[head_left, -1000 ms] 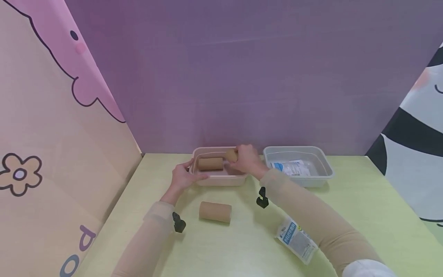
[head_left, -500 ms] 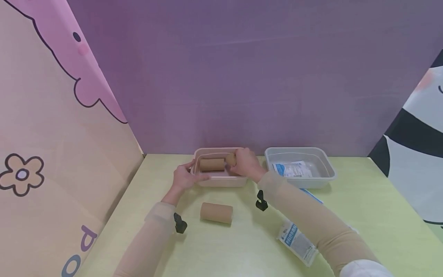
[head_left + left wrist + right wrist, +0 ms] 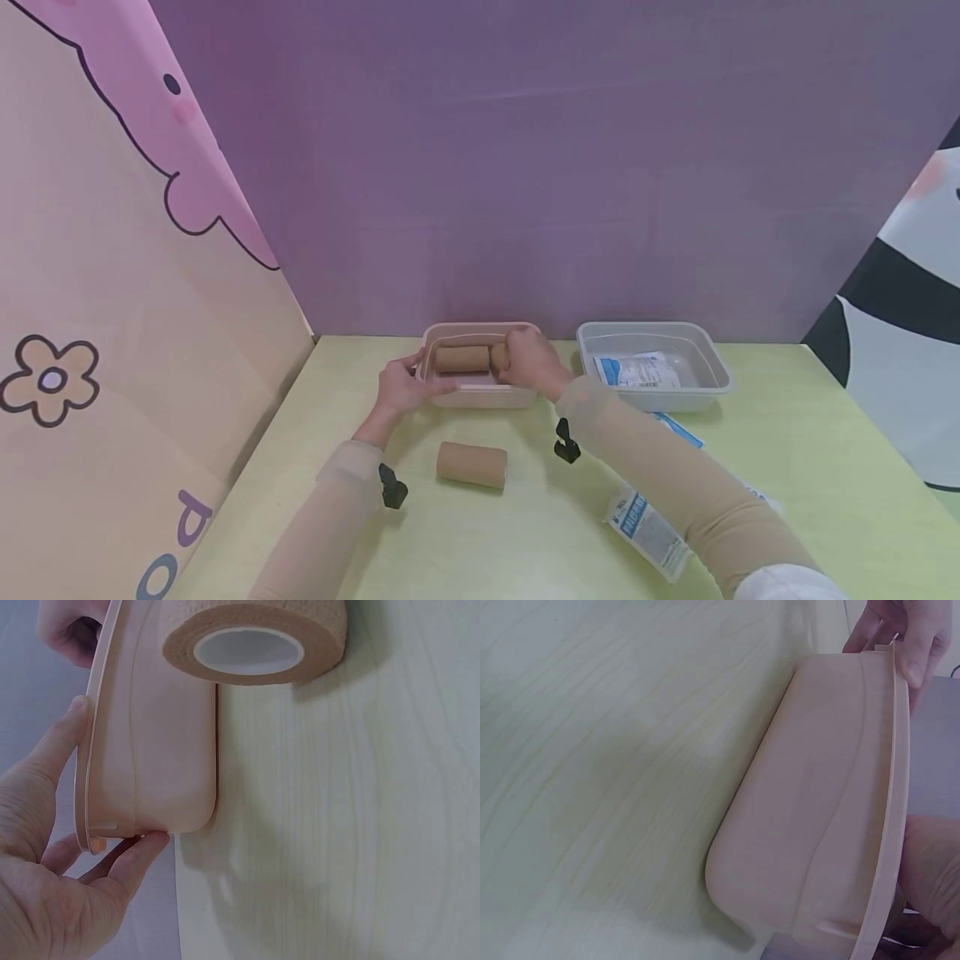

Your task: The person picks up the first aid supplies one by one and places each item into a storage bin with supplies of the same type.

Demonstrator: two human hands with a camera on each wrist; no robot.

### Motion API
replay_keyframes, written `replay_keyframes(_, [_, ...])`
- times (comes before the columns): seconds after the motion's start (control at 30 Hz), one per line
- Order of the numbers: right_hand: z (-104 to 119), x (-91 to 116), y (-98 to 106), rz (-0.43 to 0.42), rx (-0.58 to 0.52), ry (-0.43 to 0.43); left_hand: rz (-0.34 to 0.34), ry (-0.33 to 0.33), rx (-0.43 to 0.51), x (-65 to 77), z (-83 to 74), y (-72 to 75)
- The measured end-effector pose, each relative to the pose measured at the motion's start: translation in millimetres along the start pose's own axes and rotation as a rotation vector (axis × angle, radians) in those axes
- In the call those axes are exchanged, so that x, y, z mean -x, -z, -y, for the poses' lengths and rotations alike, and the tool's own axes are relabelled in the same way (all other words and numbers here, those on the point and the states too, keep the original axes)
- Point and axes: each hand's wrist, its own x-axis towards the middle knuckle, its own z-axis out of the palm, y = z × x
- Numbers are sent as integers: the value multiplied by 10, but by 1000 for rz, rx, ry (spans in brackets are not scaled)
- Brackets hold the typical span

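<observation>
A pale pink plastic box (image 3: pixel 483 398) stands at the back of the table. My left hand (image 3: pixel 397 387) grips its left end, thumb over the front rim and fingers against the end wall. Inside lies a tan bandage roll (image 3: pixel 462 359) on its side. Reaching in at the right end, my right hand (image 3: pixel 534 360) holds another tan bandage roll (image 3: pixel 499 357), mostly covered by the fingers. A third bandage roll (image 3: pixel 472 465) lies on the table in front of the box; its white core shows in the left wrist view. The pink wall hides the right fingers in the right wrist view.
To the right stands a translucent grey-white box (image 3: pixel 682 400) with a printed packet (image 3: pixel 637 369) inside. Another packet (image 3: pixel 648 533) lies on the table, partly under the right forearm, and a blue-edged packet (image 3: pixel 678 429) sits behind it. A purple wall (image 3: pixel 480 167) rises directly behind the boxes.
My right hand has lowered the bandage roll further into the pink box, beside the roll lying there. The left hand keeps its grip. The head view has shifted slightly.
</observation>
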Motion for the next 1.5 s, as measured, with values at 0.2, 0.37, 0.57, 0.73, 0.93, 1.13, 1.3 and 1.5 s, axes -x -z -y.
replay_keyframes(0.2, [6,10,-2,6,40,18,2,4,-3,16,-15,-21])
replay_keyframes(0.37, [13,41,17,21,44,10,6,8,-9,26,-25,-37])
replay_keyframes(0.57, [32,81,85,6,22,27,5,14,-12,26,-27,-52])
replay_keyframes(0.73, [61,112,192,-19,-22,45,1,-3,-14,13,-45,-43])
replay_keyframes(0.93, [103,170,309,-62,-57,106,-5,-9,-24,-17,-49,-19])
replay_keyframes(1.13, [212,301,395,-101,-90,172,-1,-17,-21,-15,-35,-1])
replay_keyframes(1.3, [325,454,423,-131,-103,244,8,-5,-32,8,-29,18])
replay_keyframes(1.5, [411,586,415,-143,-171,308,10,-1,-40,24,-36,20])
